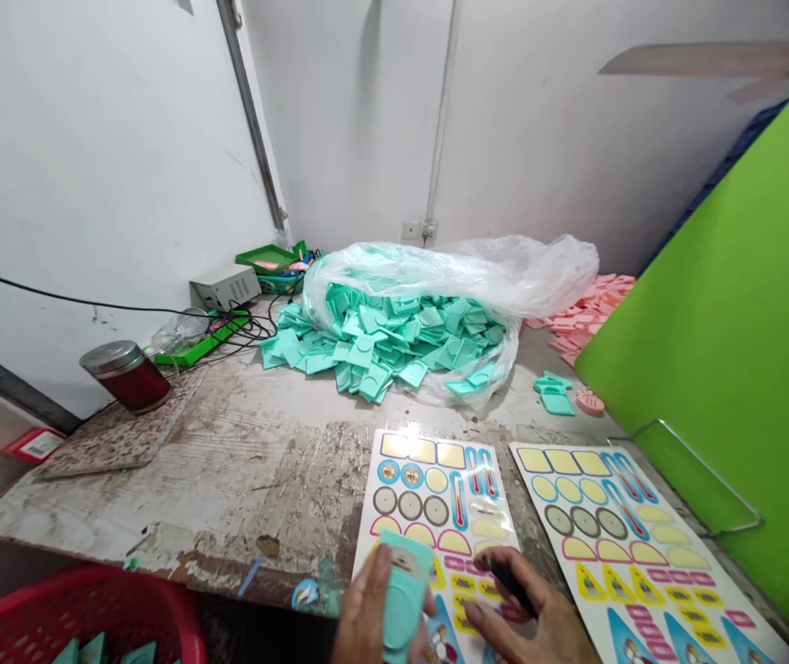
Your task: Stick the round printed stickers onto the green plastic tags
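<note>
A flat teal plastic piece (405,599) with a raised round shape and a small sticker-like patch near its top is held upright in my left hand (363,609). Just to its right, my right hand (539,613) hovers over or touches the lower part of a sticker sheet (436,544). The thumb and index finger of that hand are apart, and I see nothing between them. Rounds, thermometers, half circles and triangles are printed on the sheet. A second, similar sticker sheet (616,544) lies to the right, partly behind my right hand.
A heap of teal pieces (381,337) spills from a clear plastic bag (464,267). Pink pieces (588,318) lie by the green panel (726,369). A red mug (128,378), green tray (205,341) and grey box (225,288) stand left. A red basket (90,599) sits below.
</note>
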A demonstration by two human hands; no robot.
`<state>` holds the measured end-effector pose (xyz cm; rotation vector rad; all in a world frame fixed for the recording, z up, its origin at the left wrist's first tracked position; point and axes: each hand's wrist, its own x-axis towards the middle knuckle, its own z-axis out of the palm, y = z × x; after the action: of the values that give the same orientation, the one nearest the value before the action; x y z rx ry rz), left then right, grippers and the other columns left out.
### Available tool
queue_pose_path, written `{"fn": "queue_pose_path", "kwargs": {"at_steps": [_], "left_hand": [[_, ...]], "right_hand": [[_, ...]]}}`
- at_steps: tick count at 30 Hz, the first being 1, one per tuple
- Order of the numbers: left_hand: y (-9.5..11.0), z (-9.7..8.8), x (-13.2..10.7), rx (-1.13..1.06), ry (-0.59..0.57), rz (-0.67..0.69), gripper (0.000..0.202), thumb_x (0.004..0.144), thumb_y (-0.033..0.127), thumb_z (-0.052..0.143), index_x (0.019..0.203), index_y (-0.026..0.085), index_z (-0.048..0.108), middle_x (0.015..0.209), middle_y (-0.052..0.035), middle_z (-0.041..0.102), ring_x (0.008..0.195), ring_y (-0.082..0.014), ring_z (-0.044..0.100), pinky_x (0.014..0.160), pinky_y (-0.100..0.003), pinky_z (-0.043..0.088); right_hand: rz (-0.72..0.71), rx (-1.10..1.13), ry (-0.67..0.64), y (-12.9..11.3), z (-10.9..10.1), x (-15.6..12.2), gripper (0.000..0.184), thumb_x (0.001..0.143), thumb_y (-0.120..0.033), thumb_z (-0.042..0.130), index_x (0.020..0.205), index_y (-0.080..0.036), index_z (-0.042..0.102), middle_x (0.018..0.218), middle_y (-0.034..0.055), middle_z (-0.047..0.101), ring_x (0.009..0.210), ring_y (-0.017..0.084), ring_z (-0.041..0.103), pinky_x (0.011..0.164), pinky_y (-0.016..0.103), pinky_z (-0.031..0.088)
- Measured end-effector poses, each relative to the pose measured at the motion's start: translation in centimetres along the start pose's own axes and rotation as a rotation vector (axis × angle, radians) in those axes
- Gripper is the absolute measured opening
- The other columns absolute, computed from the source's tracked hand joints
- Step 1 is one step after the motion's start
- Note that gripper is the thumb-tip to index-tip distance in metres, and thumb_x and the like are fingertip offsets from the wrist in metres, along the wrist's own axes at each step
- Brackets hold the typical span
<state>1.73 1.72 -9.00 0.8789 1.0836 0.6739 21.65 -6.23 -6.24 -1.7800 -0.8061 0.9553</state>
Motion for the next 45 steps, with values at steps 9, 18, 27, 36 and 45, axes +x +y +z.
{"fn": "queue_pose_path", "kwargs": {"at_steps": [9, 18, 27, 36, 45], "left_hand": [[6.8, -6.9, 9.2, 0.491, 0.414, 0.326, 0.046, 0.069, 0.064, 0.052, 0.08, 0.019, 0.055, 0.067, -0.0037, 0.064, 0.064, -0.0233, 0.062, 0.063, -0.033, 0.048], [3.5, -8.9, 14.2, 0.743, 0.474, 0.292, 0.04, 0.079, 0.043, 0.04, 0.104, 0.016, 0.055, 0.106, -0.0178, 0.072, 0.104, -0.0306, 0.067, 0.089, -0.039, 0.049], [5.3, -10.3, 12.5, 0.677, 0.481, 0.253, 0.036, 0.073, 0.036, 0.049, 0.097, 0.015, 0.065, 0.084, -0.0115, 0.075, 0.08, -0.0258, 0.071, 0.072, -0.031, 0.051], [6.4, -10.7, 11.8, 0.421, 0.388, 0.286, 0.024, 0.063, 0.027, 0.058, 0.079, 0.013, 0.069, 0.069, -0.0049, 0.071, 0.07, -0.0204, 0.065, 0.063, -0.027, 0.048], [6.6, -9.5, 9.1, -0.047, 0.213, 0.112, 0.035, 0.057, 0.03, 0.078, 0.085, 0.011, 0.066, 0.072, -0.0051, 0.073, 0.058, -0.0141, 0.063, 0.058, -0.024, 0.049]], "right_hand": [[-0.36, -0.466, -0.059, -4.9, -1.4, 13.0, 0.035, 0.084, -0.05, 0.052, 0.07, -0.018, 0.058, 0.064, -0.0002, 0.06, 0.063, 0.015, 0.057, 0.057, 0.024, 0.042], [-0.494, -0.757, 0.191, -7.6, 5.0, 27.3, 0.018, 0.081, -0.029, 0.055, 0.09, -0.018, 0.067, 0.086, 0.0071, 0.069, 0.084, 0.022, 0.063, 0.073, 0.03, 0.041], [-0.548, -0.838, 0.271, -6.8, 5.9, 28.9, 0.01, 0.079, -0.027, 0.06, 0.079, -0.019, 0.065, 0.077, 0.01, 0.066, 0.081, 0.026, 0.061, 0.073, 0.035, 0.041], [-0.441, -0.547, 0.212, -8.6, -2.8, 23.3, 0.045, 0.078, -0.056, 0.047, 0.078, -0.017, 0.069, 0.066, 0.0058, 0.063, 0.062, 0.019, 0.055, 0.055, 0.027, 0.038], [-0.193, -0.217, -0.063, -4.3, -2.6, 17.1, 0.047, 0.062, -0.065, 0.057, 0.058, -0.019, 0.057, 0.048, -0.0032, 0.041, 0.048, 0.012, 0.034, 0.046, 0.026, 0.028]]}}
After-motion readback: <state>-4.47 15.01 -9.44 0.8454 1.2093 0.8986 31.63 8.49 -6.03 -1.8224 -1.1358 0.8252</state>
